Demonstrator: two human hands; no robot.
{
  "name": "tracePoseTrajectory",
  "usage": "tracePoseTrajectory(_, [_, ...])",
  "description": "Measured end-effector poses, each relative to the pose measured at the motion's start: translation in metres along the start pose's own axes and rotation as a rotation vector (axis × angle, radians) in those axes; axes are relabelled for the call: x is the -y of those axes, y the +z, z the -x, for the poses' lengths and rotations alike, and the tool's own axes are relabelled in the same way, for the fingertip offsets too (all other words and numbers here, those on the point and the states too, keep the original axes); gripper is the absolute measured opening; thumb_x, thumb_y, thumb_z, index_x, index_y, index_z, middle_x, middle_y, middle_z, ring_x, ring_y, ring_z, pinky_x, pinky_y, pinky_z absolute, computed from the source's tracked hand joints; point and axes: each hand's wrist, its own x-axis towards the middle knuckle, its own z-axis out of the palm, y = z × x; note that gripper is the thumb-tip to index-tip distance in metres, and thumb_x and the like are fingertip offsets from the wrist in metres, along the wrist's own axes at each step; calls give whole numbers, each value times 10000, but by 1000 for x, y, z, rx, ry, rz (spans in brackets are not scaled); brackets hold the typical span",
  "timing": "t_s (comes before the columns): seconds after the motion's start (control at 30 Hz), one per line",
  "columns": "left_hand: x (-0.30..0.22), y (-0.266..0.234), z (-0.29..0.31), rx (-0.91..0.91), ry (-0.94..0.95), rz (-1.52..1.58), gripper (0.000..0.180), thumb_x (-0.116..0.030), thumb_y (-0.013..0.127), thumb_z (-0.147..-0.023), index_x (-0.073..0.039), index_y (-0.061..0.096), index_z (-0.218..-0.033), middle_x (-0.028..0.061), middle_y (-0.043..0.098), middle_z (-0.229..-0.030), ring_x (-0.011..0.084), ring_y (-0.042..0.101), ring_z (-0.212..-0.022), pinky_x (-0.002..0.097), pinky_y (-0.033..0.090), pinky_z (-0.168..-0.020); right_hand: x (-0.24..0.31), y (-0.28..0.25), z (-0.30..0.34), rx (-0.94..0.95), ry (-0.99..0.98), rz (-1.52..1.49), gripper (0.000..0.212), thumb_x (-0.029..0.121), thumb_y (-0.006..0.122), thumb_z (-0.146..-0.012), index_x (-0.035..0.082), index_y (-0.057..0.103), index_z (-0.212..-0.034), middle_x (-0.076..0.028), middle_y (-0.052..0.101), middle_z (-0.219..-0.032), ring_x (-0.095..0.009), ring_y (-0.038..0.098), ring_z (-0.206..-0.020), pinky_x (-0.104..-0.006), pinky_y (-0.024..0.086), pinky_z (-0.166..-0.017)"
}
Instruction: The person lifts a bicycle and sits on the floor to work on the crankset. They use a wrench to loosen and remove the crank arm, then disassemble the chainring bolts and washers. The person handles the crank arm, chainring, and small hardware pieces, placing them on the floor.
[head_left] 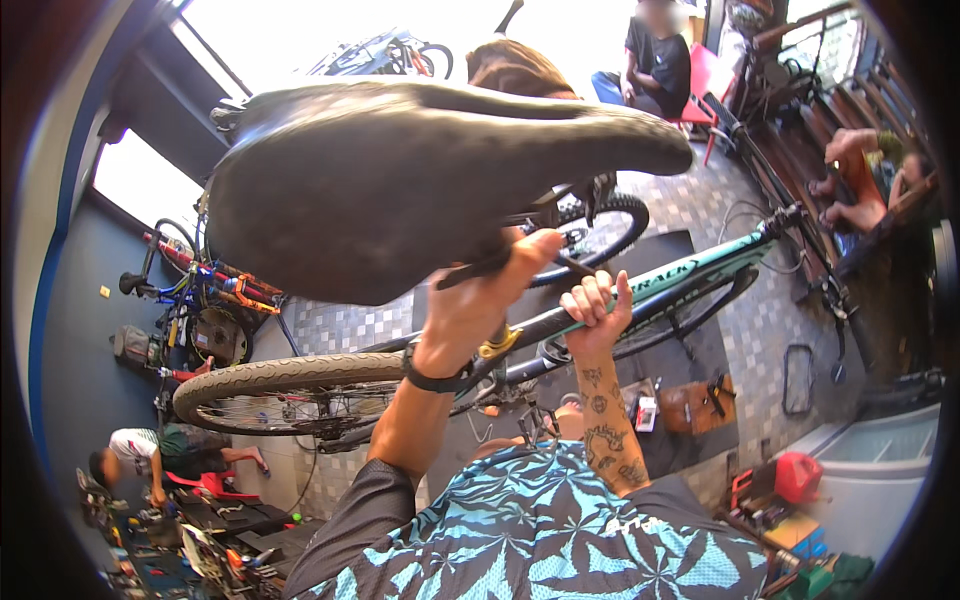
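Observation:
A black bicycle saddle (400, 190) looms large and slightly blurred, close in front of me. My left hand (480, 295), with a dark band at the wrist, is closed at the saddle's underside; its fingers are partly hidden there. Just right of it, my right hand (600, 305) is curled into a fist with the thumb up, at the end of a thin dark rod (574, 264) that runs toward the saddle's underside. Below both hands stands a mint-green and black bicycle frame (690, 262), with a gold seat clamp (500, 342) and a brownish rear tyre (290, 374).
A person (655, 60) sits by a red chair at the back; others sit at the far right and lower left. Several bikes (200, 280) lean along the left wall. Tools (700, 402) lie on a floor mat, and a cluttered bench (230, 535) stands lower left.

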Motion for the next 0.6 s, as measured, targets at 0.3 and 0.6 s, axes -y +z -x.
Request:
tracePoseTrajectory(0.3, [14,-53,-19,-237,329,289,226,-109,797,-903,-12,731,-1096,59,732,-1033,180,683,-898,329,533,-808,40,49,-22,-90,-75,115,458,314,479,-1091,190,372,-664,76,304,-505,-62,255,-399,-266,301,-434])
tracePoseTrajectory(0.6, [103,-159,-37,-148,638,-1350,291,-165,666,-1012,-6,682,-1255,103,705,-1253,231,692,-1058,399,555,-953,65,65,-33,-59,-25,247,423,284,506,-1026,188,348,-646,68,281,-495,-79,234,-399,-279,281,-441])
